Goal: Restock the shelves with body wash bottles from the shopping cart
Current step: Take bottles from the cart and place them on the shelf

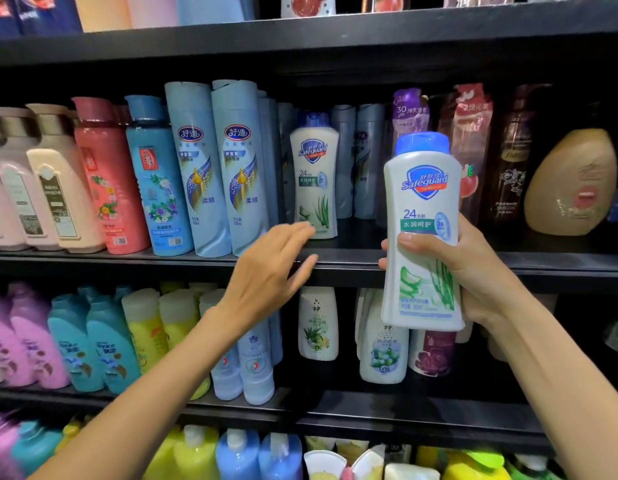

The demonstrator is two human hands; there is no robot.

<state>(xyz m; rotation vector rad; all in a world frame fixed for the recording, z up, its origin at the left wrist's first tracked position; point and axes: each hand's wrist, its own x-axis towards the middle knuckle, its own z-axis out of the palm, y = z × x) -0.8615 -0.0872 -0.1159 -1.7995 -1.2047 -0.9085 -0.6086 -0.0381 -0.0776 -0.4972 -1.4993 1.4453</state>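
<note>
White Safeguard bottle (423,233) with blue cap, upright, held in the air in front of the middle shelf (196,261), label facing out. Right hand (467,268) holds it: the grip wraps the lower half from the right and behind, thumb across the front just under the green label band, fingertips showing at the bottle's left edge. Cap and upper label stand clear above the grip; the bottle's base sits below the palm, not resting on anything.

Left hand (276,268) reaches toward the shelf, fingers straight and loosely spread, holding nothing. Its fingertips are near the base of a second Safeguard bottle (314,174) standing upright on the middle shelf; touching or just short of it, hard to say since the fingers are motion-blurred.

That shelved bottle stands set back from the shelf edge, with open shelf space to its right, behind the held bottle. To its left, two tall light-blue bottles (217,168), then a blue floral bottle (155,181), a red-pink bottle (106,181) and cream bottles (54,181). To the right of the held bottle, dark bottles and a tan rounded bottle (570,181).

Lower shelf (335,407) carries purple, teal, yellow and white bottles. More pump bottles below that.
</note>
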